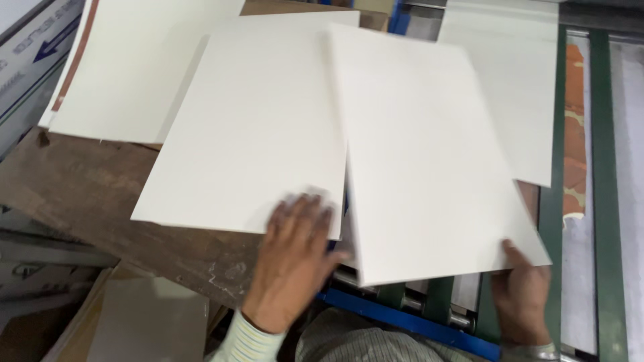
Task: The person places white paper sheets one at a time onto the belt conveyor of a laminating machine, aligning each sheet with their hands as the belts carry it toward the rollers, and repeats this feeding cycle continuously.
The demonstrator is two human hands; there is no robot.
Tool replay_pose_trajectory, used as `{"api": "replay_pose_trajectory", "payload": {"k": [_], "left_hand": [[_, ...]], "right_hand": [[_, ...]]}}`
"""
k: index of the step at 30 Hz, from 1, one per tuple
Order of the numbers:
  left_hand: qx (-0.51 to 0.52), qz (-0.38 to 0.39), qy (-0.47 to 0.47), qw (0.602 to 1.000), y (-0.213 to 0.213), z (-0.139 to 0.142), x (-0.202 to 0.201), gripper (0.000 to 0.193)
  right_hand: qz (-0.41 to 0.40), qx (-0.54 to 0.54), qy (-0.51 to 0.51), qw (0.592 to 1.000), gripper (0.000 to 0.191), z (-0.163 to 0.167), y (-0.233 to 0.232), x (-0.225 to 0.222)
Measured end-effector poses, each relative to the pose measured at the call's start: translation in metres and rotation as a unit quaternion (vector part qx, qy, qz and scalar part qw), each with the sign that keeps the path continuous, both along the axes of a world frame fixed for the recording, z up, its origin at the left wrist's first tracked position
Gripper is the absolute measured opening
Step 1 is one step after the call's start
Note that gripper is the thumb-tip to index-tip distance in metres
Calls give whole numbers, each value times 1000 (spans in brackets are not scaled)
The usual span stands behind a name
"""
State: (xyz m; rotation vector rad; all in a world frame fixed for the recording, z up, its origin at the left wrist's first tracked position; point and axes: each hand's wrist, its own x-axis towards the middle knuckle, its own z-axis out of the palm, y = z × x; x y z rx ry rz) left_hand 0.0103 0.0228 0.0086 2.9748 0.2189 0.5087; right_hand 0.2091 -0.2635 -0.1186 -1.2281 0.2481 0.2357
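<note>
White sheets lie fanned out: the left hand [295, 251] presses flat, fingers spread, on the middle sheet [255, 121] over the wooden board [87, 194]. The right hand [522, 295] pinches the near corner of the right sheet [422, 154] (blurred), held above the green machine rollers [429, 298]. Another stack [134, 60] waits far left.
</note>
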Motion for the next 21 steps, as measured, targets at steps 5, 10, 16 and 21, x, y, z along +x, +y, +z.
{"api": "replay_pose_trajectory", "payload": {"k": [5,10,16,21], "left_hand": [[47,-16,-25,998,27,-1,-2,52],[45,5,-42,998,22,-14,-8,45],[31,26,-45,998,14,-13,-11,54],[49,37,-45,997,19,-28,-14,48]], "right_hand": [[-116,-11,-37,993,38,-36,-50,16],[-167,-69,12,984,35,-78,-91,-34],[-176,-57,-20,983,34,-103,-104,-82],[-173,-92,-40,980,33,-89,-83,-41]]}}
